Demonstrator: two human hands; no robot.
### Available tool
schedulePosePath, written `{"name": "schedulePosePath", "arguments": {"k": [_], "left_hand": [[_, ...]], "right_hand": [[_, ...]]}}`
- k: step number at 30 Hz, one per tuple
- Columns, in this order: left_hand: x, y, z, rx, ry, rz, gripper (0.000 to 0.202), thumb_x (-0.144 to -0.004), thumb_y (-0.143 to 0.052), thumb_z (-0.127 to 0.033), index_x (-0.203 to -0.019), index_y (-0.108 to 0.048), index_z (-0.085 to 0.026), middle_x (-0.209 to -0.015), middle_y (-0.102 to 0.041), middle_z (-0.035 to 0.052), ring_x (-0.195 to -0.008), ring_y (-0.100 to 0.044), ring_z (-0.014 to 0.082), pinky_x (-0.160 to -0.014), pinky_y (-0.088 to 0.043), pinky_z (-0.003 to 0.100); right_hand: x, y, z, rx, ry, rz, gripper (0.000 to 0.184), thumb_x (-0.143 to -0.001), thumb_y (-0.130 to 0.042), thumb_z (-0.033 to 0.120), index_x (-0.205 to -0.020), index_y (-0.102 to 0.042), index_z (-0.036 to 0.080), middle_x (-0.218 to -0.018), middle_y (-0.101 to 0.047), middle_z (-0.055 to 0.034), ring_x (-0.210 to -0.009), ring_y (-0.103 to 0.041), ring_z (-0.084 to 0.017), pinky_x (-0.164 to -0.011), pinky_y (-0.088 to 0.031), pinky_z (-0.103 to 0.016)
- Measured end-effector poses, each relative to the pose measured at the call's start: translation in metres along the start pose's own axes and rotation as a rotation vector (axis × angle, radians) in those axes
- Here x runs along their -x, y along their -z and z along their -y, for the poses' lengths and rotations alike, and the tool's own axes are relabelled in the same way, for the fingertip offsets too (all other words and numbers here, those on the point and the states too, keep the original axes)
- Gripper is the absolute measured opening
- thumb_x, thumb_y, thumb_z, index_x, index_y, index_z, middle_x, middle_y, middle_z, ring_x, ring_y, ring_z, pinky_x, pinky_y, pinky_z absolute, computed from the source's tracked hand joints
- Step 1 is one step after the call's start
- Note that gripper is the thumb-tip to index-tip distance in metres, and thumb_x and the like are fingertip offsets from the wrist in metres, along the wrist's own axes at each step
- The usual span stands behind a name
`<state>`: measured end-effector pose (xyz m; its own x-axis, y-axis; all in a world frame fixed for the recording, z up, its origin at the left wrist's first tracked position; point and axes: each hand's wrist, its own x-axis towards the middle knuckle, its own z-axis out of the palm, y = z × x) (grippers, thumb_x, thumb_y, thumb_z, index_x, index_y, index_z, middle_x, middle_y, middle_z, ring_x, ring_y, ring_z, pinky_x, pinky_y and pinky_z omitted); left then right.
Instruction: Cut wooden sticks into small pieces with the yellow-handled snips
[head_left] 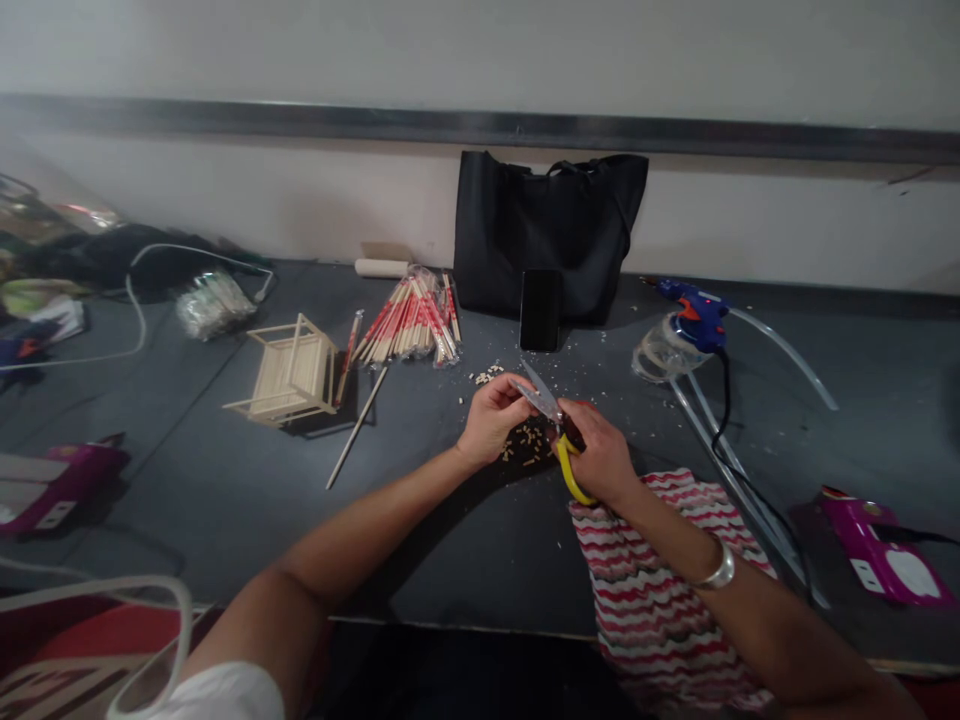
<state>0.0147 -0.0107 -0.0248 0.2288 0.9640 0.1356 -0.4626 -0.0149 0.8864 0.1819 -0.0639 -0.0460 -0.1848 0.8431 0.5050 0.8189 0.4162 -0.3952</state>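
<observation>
My right hand [604,455] is closed round the yellow handle of a pair of scissors [576,478], whose blades stand apart and point up and left. Close to the blades, my left hand [495,418] is pinched, its fingertips at the lower blade; what it holds is too small to make out. Below the hands lie many short cut wooden bits [529,445], and a small pale pile [489,374] sits just beyond my left hand. To the left are a wooden stick [357,428] and a small frame built of sticks [292,372].
Chopsticks in red-printed wrappers [412,320] lie at the back. A black bag [547,235] stands against the wall, a phone [540,311] leaning on it. A blue glue gun [694,315] rests on a jar at right, near a striped cloth [667,590] and a purple power strip [889,550].
</observation>
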Motion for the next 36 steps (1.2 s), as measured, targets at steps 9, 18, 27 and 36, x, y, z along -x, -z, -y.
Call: {"name": "schedulePosePath", "arguments": {"k": [9,18,27,36], "left_hand": [[0.000,0.000,0.001,0.000,0.010,-0.007,0.023,-0.063,-0.082,-0.027,-0.072,-0.063,-0.018,-0.061,-0.060,-0.0058,-0.055,-0.056,0.0079,-0.060,-0.049,0.021],[-0.001,-0.001,0.002,0.002,0.005,-0.024,0.026,-0.063,-0.084,-0.032,-0.069,-0.063,-0.018,-0.061,-0.061,-0.0053,-0.056,-0.056,0.0086,-0.060,-0.049,0.022],[0.000,-0.005,-0.004,0.065,0.066,-0.047,0.042,-0.058,-0.090,-0.048,-0.066,-0.064,-0.017,-0.059,-0.064,-0.0031,-0.054,-0.059,0.0083,-0.057,-0.048,0.021],[-0.003,-0.001,-0.008,0.134,0.115,-0.016,0.040,-0.058,-0.090,-0.047,-0.069,-0.065,-0.017,-0.062,-0.065,-0.0018,-0.057,-0.062,0.0106,-0.060,-0.051,0.024]], "right_hand": [[0.000,0.001,0.000,0.025,0.014,-0.006,0.041,-0.082,-0.056,0.023,-0.122,-0.062,0.020,-0.103,-0.074,-0.0087,-0.095,-0.070,-0.024,-0.083,-0.059,-0.036],[0.004,-0.001,-0.001,0.045,-0.009,0.036,0.052,-0.077,-0.051,0.013,-0.128,-0.060,0.021,-0.105,-0.074,-0.0088,-0.094,-0.070,-0.024,-0.081,-0.059,-0.036],[0.000,0.005,0.002,0.003,-0.038,-0.010,0.036,-0.087,-0.049,0.019,-0.120,-0.064,0.021,-0.098,-0.075,-0.0070,-0.087,-0.072,-0.021,-0.077,-0.059,-0.031],[-0.001,0.007,0.003,0.034,-0.048,-0.043,0.031,-0.089,-0.052,0.027,-0.114,-0.067,0.018,-0.087,-0.075,-0.0061,-0.071,-0.068,-0.018,-0.068,-0.056,-0.028]]}}
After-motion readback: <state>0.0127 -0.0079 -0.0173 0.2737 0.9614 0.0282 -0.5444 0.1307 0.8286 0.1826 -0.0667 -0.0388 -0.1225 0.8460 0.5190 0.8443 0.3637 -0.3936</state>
